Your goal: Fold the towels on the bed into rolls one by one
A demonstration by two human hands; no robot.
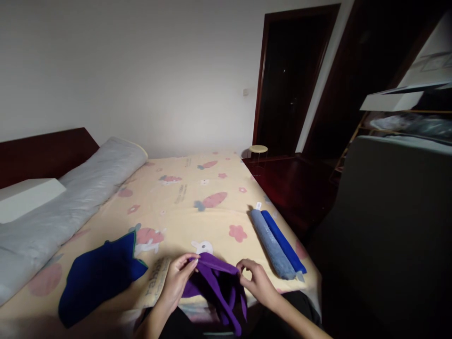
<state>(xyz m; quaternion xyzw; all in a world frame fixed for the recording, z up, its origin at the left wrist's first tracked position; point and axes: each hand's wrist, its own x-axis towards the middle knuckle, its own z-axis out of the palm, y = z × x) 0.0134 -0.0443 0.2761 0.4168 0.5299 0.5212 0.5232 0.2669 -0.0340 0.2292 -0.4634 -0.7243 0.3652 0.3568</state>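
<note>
A purple cloth (215,270) hangs in folds between my hands at the near edge of the bed, its lower part drooping over the edge. My left hand (180,278) pinches its upper left corner between thumb and fingers. At the upper right corner, my right hand (257,280) grips the cloth with thumb and forefinger. To the left lies a crumpled blue cloth (100,273) with green edging. On the right, a rolled grey-blue cloth (271,245) and a rolled bright blue cloth (285,240) rest side by side.
The bed (197,226) has a cream sheet with carrots, rabbits and flowers. A long grey bolster-like roll (95,188) and a white box (30,197) are at the left. Beyond the bed's right edge are a round stool (258,149) and a large dark panel (391,226).
</note>
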